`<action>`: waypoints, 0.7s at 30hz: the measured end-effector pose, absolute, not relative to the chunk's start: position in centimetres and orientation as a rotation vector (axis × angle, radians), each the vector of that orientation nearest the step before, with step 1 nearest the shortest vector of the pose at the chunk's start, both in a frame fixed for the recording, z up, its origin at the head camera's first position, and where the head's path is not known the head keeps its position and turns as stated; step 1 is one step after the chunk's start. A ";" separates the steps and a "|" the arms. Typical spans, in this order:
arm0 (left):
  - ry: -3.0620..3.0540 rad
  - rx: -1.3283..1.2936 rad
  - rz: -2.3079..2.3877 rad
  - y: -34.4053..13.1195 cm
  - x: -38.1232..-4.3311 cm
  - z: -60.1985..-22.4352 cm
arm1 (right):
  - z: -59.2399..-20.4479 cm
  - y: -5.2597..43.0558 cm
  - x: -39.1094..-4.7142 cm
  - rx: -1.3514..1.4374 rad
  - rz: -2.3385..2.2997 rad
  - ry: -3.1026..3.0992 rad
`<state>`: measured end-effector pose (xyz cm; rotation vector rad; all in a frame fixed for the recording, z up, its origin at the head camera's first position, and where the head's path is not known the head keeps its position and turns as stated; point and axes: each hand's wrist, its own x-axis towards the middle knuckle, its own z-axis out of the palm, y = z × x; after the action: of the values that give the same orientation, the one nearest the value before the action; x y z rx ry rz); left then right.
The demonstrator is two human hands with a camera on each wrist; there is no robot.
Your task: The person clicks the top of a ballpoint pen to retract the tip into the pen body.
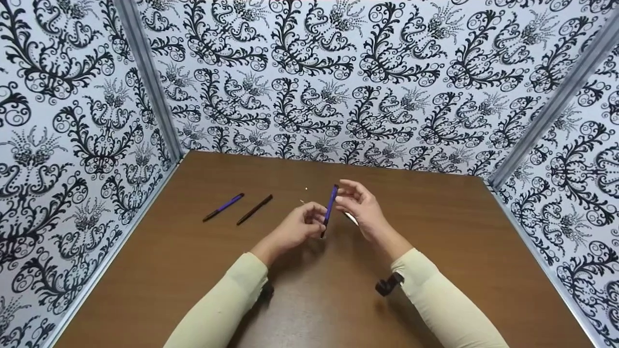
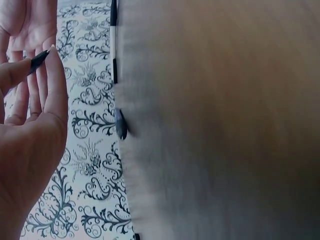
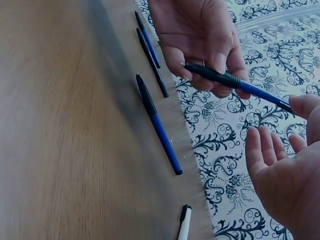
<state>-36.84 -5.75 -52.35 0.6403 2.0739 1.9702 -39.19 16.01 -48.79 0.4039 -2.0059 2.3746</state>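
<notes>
In the head view my left hand holds a blue pen with a black grip. The right wrist view shows that hand pinching the black grip section of the pen, its tip exposed. My right hand is at the pen's other end; its thumb touches that end while the other fingers are extended below, apart from the pen. The left wrist view catches the pen's dark tip between thumb and forefinger.
On the brown table lie another blue pen and a black pen at left. A third blue pen and a white pen lie nearer the hands. Patterned walls enclose the table.
</notes>
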 end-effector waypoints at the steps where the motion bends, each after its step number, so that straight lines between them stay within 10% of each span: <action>1: 2.078 0.641 1.970 -5.5 -36.8 -52.4 | -48.7 16.1 -39.0 0.411 2.374 -2.007; 21: 1.989 0.706 2.092 -2.1 -36.0 -51.6 | -47.0 17.0 -38.1 0.452 2.359 -1.985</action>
<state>-35.96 -2.13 -51.65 0.7055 1.9889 2.0924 -38.13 16.98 -46.98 0.4522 -1.9849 2.3588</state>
